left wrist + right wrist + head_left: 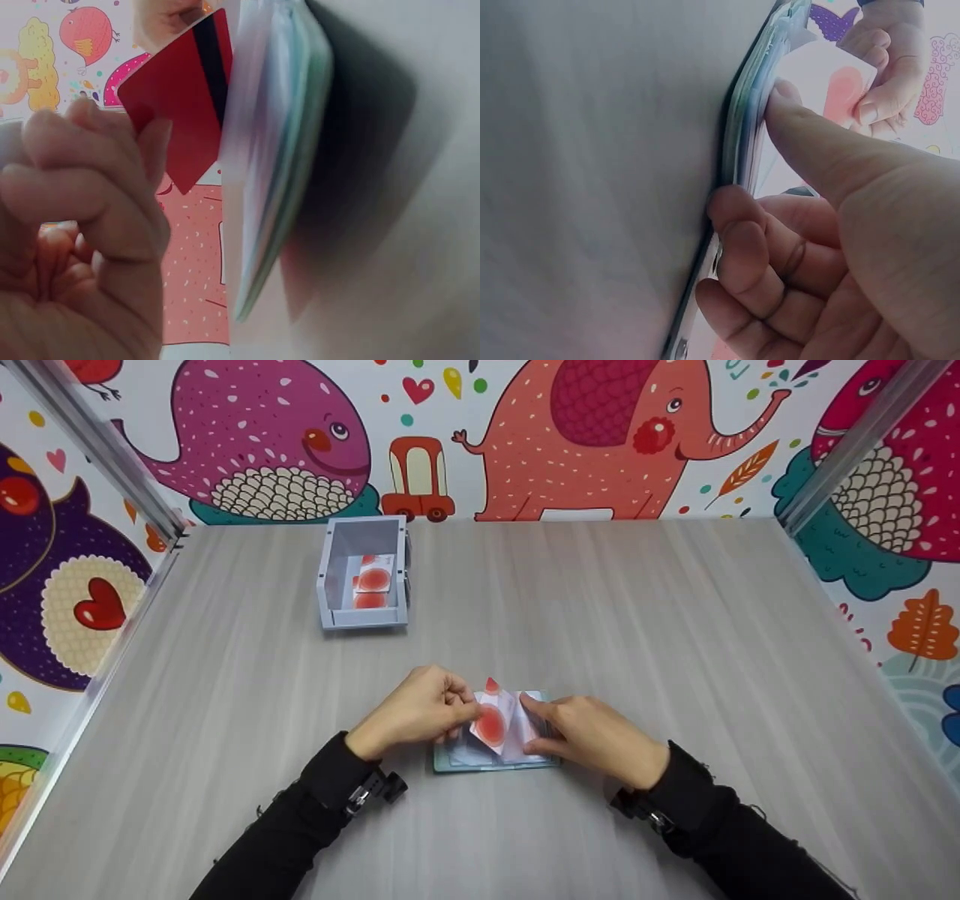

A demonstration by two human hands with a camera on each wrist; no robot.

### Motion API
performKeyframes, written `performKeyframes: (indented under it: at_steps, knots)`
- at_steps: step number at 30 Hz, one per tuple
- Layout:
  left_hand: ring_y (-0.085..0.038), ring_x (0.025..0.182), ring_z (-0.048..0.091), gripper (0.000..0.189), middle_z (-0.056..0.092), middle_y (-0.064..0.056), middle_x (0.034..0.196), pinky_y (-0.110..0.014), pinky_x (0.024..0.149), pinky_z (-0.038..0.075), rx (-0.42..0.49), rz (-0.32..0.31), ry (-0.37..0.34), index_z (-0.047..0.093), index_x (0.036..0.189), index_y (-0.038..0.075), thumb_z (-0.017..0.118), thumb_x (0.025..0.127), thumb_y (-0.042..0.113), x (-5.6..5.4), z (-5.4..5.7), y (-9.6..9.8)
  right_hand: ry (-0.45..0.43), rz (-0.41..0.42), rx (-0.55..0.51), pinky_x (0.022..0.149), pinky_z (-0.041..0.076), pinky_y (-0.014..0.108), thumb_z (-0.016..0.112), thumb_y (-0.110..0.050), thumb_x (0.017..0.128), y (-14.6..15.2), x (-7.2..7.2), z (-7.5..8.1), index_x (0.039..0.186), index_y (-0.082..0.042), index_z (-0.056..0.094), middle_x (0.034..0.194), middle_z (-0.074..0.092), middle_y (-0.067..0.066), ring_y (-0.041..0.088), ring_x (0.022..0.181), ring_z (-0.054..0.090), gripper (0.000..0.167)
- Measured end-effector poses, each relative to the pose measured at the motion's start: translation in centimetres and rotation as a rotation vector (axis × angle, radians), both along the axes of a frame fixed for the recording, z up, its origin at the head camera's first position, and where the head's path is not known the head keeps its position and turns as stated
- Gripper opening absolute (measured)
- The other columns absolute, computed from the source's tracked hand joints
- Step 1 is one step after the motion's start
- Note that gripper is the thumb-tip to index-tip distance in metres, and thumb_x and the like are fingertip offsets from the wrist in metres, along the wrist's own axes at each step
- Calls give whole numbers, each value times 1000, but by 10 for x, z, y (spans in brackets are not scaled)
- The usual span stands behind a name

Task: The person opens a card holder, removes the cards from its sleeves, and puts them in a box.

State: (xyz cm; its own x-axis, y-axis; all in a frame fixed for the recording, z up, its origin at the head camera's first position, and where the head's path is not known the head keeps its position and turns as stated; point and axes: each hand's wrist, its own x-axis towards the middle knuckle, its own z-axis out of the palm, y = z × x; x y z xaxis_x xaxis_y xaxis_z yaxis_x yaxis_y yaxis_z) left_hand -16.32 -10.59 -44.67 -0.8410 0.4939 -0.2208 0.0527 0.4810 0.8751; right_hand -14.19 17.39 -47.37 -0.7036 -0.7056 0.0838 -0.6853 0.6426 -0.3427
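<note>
My left hand (424,705) pinches a card (491,726) between thumb and fingers. One face is white with a red round print; in the left wrist view the back of the card (176,105) is red with a black stripe. The card stands tilted at the raised clear pages of an open card holder (465,757), which has a pale teal cover and lies on the table. My right hand (600,735) holds the holder's right side, its thumb on the page and fingers curled at the edge in the right wrist view. A small red tip shows behind the card.
A grey open-front plastic bin (365,619) stands on the table at the back left, with similar red-and-white cards (373,577) inside. Printed wall panels (517,480) border the back and both sides, with metal posts (855,442) at the corners.
</note>
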Motion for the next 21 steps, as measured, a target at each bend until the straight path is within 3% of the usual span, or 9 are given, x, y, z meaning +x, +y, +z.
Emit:
performKeyframes:
  at_steps: [6,13,21]
  knots:
    - [-5,41,51,18,60,8,53,-19,44,42,-22,14,41,75,79,13,71,96,16,-2,-1,-2,-20,-7,6,62,41,21,82,-35,95,-1,0,0,143,5,63,67,57,0,5,65,38,66]
    - [-5,42,51,17,60,7,54,-19,44,42,-36,32,28,74,80,13,71,97,16,-4,2,-5,-42,-18,3,60,38,19,82,-35,95,-1,0,0,144,5,63,64,49,-4,5,63,36,66]
    - [-7,43,51,19,60,6,55,-20,46,42,-32,49,34,74,79,13,71,98,16,-7,5,-10,-39,-20,4,61,40,20,82,-33,96,0,0,1,143,5,64,66,56,0,4,63,38,63]
